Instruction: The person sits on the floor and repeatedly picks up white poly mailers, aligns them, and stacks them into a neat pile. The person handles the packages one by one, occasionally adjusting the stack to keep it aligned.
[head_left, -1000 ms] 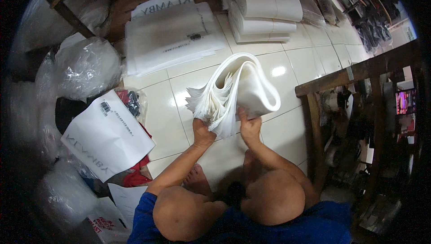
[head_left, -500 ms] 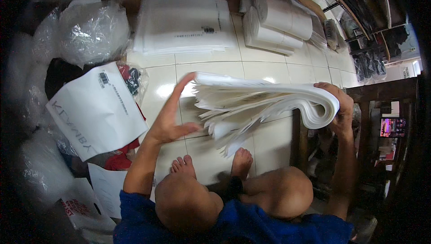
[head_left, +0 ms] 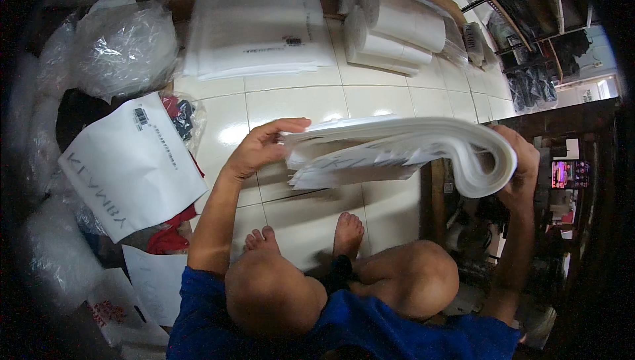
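**White mailer stack (head_left: 397, 135) held crosswise above the tiled floor (head_left: 297, 103)**

At far left we see a clear plastic bundle (head_left: 126, 49), and below it a printed white mailer (head_left: 135, 171) lying slanted over red fabric (head_left: 170, 237).

Next comes our left hand (head_left: 261, 148), at the stack's left end. Its fingers are partly open, reaching over the upper corner, with the thumb lower down by the loose edges; we cannot tell whether they pinch it.

The stack is in front of us, above our bare feet (head_left: 348, 231). Its long axis runs left to right, nearly level. The loose, slightly fanned edges point left, while the right end bends down and curls back under into a rounded fold. Beyond it, on the floor, lie a flat pile of mailers (head_left: 248, 36) and, further right, folded white bundles (head_left: 403, 19).

Our right hand (head_left: 520, 165) is wrapped about the curled end from its outer side, its fingers closed on the fold, though partly hidden. Just beyond it stands a dark wooden frame (head_left: 562, 118).
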The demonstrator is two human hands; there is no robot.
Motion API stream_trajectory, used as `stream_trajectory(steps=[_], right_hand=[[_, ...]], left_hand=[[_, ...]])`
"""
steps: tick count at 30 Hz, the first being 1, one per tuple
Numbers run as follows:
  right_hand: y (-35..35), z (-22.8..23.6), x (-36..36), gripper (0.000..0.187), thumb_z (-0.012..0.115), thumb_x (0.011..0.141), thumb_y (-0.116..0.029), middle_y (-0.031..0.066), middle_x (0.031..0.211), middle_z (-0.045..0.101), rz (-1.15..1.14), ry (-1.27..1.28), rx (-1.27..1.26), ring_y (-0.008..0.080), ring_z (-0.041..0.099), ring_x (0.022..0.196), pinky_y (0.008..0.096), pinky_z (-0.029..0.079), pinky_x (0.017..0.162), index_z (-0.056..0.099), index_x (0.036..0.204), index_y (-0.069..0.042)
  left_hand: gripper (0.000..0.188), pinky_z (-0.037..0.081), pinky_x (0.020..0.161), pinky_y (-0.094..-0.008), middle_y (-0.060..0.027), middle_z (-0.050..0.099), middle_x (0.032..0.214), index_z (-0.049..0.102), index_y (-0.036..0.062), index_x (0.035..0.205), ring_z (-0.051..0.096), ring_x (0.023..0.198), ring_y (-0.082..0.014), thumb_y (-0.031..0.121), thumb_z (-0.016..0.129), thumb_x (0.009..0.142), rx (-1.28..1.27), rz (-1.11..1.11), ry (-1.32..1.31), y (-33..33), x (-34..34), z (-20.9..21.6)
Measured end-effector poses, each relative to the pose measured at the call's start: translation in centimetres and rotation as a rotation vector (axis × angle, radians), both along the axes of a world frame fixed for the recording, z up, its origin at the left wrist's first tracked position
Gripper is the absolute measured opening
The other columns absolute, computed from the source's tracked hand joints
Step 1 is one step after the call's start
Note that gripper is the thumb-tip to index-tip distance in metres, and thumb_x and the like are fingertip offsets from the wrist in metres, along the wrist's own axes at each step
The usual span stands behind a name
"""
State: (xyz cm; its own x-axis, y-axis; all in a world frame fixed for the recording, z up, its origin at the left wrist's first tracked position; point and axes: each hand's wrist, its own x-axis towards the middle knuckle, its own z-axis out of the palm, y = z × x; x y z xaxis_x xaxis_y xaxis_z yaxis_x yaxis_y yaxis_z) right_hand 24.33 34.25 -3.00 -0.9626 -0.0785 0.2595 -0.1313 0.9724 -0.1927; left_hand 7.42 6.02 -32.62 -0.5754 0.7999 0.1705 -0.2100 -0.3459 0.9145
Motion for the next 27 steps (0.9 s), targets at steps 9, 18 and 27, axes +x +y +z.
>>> stream_trajectory(steps=[9, 18, 27], right_hand=[[-2.1, 5.5, -0.8, 0.031, 0.066, 0.087, -0.023, 0.0029, 0.085, 0.061, -0.586, -0.038, -0.386, 0.0115, 0.055, 0.07, 0.0286, 0.045, 0.065, 0.059, 0.106, 0.0], [1.6, -2.3, -2.1, 0.017, 0.062, 0.09, -0.022, -0.0042, 0.072, 0.053, -0.557, -0.237, -0.665, 0.0048, 0.047, 0.063, 0.0213, 0.038, 0.056, 0.061, 0.09, -0.005], [4.7, -12.7, -1.0, 0.029, 0.063, 0.089, -0.023, -0.0017, 0.081, 0.058, -0.568, -0.366, -0.991, 0.0066, 0.051, 0.073, 0.023, 0.042, 0.067, 0.06, 0.106, 0.001]], left_hand=[[0.089, 0.032, 0.108, -0.0437, -0.0172, 0.039, 0.142, 0.033, 0.003, 0.138, 0.038, 0.131, -0.0312, 0.074, 0.031, 0.085, 0.765, 0.003, -0.978, 7.6, 2.7, 3.4], [0.112, 0.021, 0.112, -0.0452, -0.0122, 0.021, 0.151, 0.005, 0.0157, 0.149, 0.023, 0.138, -0.0309, 0.07, 0.064, 0.071, 0.341, 0.082, -0.746, 8.5, 7.7, -2.3], [0.098, 0.033, 0.105, -0.0407, -0.0228, 0.031, 0.141, 0.002, 0.0016, 0.146, 0.037, 0.128, -0.0319, 0.02, 0.065, 0.073, -0.251, 0.219, -0.541, 8.6, 7.5, -5.1]])
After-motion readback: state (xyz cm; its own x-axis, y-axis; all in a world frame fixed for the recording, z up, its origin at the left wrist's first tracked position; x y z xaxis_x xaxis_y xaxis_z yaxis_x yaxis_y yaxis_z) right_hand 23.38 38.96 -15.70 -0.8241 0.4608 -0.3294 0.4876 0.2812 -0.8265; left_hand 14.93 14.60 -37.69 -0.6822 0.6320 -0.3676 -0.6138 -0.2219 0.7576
